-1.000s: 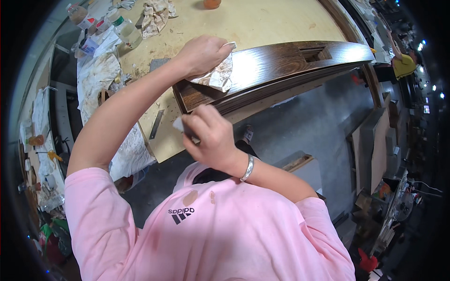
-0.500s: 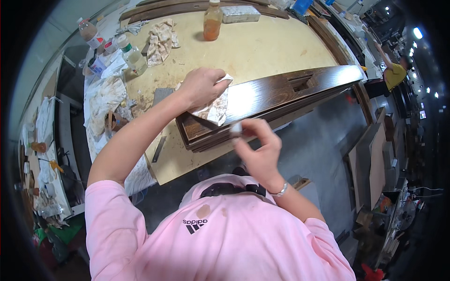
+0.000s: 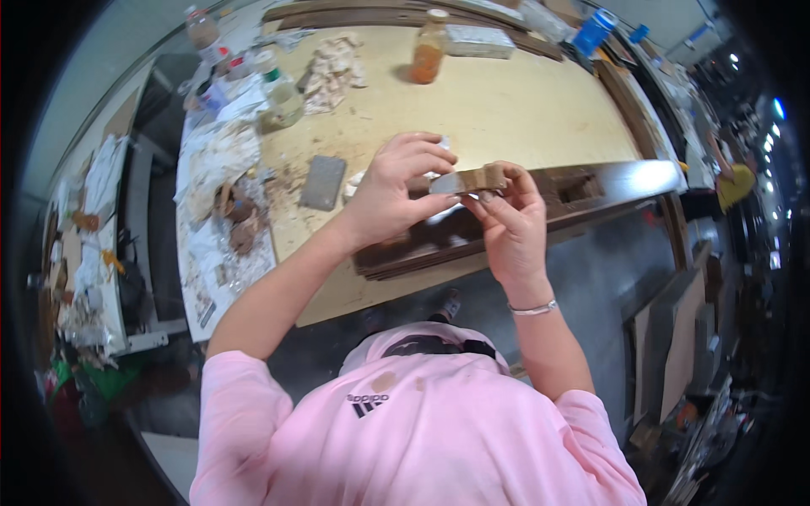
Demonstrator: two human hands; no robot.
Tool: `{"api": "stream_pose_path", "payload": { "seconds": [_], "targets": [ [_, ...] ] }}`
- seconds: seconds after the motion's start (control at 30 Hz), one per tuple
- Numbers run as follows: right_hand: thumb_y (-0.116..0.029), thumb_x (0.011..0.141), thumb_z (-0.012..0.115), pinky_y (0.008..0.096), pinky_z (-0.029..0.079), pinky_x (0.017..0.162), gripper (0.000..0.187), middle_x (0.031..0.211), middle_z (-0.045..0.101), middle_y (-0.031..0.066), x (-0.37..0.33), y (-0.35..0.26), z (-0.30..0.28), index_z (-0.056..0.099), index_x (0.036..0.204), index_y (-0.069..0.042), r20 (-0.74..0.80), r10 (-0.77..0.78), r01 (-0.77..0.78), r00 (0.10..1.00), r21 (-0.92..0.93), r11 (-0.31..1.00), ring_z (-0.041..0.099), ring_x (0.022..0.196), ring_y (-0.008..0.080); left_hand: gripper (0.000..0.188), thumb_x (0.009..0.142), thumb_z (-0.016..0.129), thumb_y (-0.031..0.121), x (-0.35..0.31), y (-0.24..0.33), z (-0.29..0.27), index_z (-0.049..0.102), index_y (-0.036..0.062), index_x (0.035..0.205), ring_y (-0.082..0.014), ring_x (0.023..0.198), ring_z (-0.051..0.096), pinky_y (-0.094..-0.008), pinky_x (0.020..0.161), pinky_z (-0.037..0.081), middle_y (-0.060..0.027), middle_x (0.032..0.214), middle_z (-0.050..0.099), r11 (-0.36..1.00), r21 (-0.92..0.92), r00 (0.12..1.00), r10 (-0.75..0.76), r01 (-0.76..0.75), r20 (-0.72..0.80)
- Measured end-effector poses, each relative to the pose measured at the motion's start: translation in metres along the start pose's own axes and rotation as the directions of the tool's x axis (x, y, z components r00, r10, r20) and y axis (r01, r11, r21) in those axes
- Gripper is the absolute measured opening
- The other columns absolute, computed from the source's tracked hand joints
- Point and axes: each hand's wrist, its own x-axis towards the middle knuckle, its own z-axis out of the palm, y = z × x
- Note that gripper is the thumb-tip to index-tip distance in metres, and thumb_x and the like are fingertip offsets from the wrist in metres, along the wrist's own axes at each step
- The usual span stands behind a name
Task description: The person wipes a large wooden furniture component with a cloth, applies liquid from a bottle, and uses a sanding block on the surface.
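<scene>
Frame ctr: left hand (image 3: 396,190) & right hand (image 3: 506,215) both pinch scraper (image 3: 468,180), long axis left-right, above dark board (image 3: 607,181).

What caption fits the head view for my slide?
Both hands, left hand and right hand, hold a small putty knife above a dark wooden frame piece on the workbench.

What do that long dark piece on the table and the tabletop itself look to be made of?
The long dark piece looks like wood under glossy varnish: brown grain, bright sheen. The tabletop seems bare pale board, perhaps plywood: matt, stained and scuffed.
</scene>
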Motion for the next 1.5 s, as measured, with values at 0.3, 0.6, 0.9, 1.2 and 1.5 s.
{"api": "stream_pose_path", "payload": {
  "seconds": [0.3,0.6,0.9,1.2,1.5],
  "targets": [
    [0.0,0.079,0.069,0.0298,0.053,0.075,0.022,0.096,0.065,0.0077,0.024,-0.02,0.007,0.068,0.101,0.001,0.156,-0.123,0.198,0.98,-0.793,0.576,0.063,0.087,0.0149,0.032,0.077,0.078,0.031,-0.135,-0.105,-0.073,0.075,0.0075,0.098,-0.0293,0.106,0.057,-0.0433,0.095,0.042,-0.0083,0.107,0.068,0.441,0.507,0.671,-0.446,0.74,-0.592],
    [-0.018,0.08,0.073,0.039,0.053,0.087,0.034,0.106,0.069,0.0164,0.126,0.024,0.04,0.07,0.109,-0.002,0.384,0.424,0.427,0.821,-0.904,-0.008,0.066,0.096,0.0306,0.033,0.077,0.076,0.031,-0.198,-0.092,-0.049,0.073,0.0083,0.101,-0.0268,0.111,0.055,-0.0446,0.096,0.037,-0.0055,0.105,0.067,0.272,0.543,0.604,-0.444,0.794,-0.662],
    [-0.024,0.07,0.083,0.0407,0.055,0.086,0.044,0.107,0.073,0.0164,0.164,0.116,0.072,0.073,0.109,-0.006,0.152,0.787,0.632,0.598,-0.694,-0.346,0.07,0.101,0.0325,0.019,0.081,0.067,0.003,-0.218,-0.052,-0.034,0.068,0.0018,0.1,-0.0322,0.097,0.063,-0.0406,0.083,0.05,-0.0129,0.101,0.066,0.707,0.339,0.733,-0.371,0.621,-0.57],
    [-0.013,0.071,0.076,0.0411,0.056,0.084,0.037,0.106,0.074,0.0133,0.177,0.095,0.061,0.076,0.108,-0.015,0.272,0.721,0.564,0.638,-0.802,-0.197,0.071,0.097,0.0301,0.013,0.084,0.063,0.0,-0.221,-0.042,-0.026,0.07,-0.0024,0.094,-0.0331,0.083,0.067,-0.0381,0.076,0.053,-0.0164,0.092,0.069,0.725,0.145,0.679,-0.528,0.673,-0.51],
    [-0.013,0.071,0.081,0.0386,0.053,0.092,0.061,0.117,0.072,0.0106,0.165,0.128,0.058,0.068,0.129,-0.024,0.259,0.838,0.703,0.481,-0.685,-0.192,0.068,0.107,0.0297,0.013,0.087,0.063,0.0,-0.162,-0.034,0.001,0.07,-0.0052,0.097,-0.0245,0.078,0.069,-0.0311,0.07,0.054,-0.0157,0.091,0.069,0.833,-0.002,0.754,-0.502,0.553,-0.424]
  ]
}}
